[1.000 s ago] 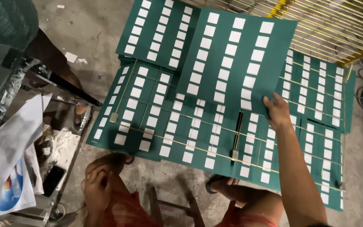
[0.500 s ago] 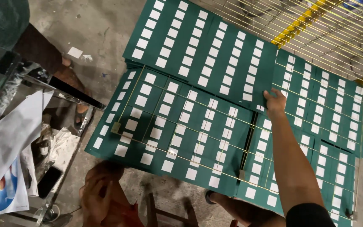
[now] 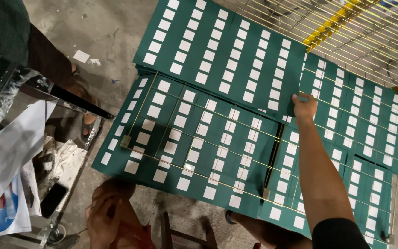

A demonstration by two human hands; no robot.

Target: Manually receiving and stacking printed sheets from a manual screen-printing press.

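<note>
My right hand (image 3: 304,106) reaches forward and grips the near edge of a large green sheet (image 3: 222,50) printed with rows of white rectangles. That sheet lies tilted over other green sheets of the same kind (image 3: 194,152), which rest on the floor under a thin brass-coloured wire rack (image 3: 236,129). More such sheets (image 3: 360,120) lie to the right of my forearm. My left hand (image 3: 102,216) rests low on my knee at the bottom left, fingers loosely spread, holding nothing.
Stacked yellow wire racks (image 3: 360,32) fill the top right. A metal and glass table (image 3: 5,101) with white papers (image 3: 5,184) and a dark phone (image 3: 54,200) stands at the left. Another person's sandalled foot (image 3: 87,131) is on the concrete beside it.
My right arm has stretched further out and carried the top green sheet away from me, towards the upper left. My left hand has stayed on my knee.
</note>
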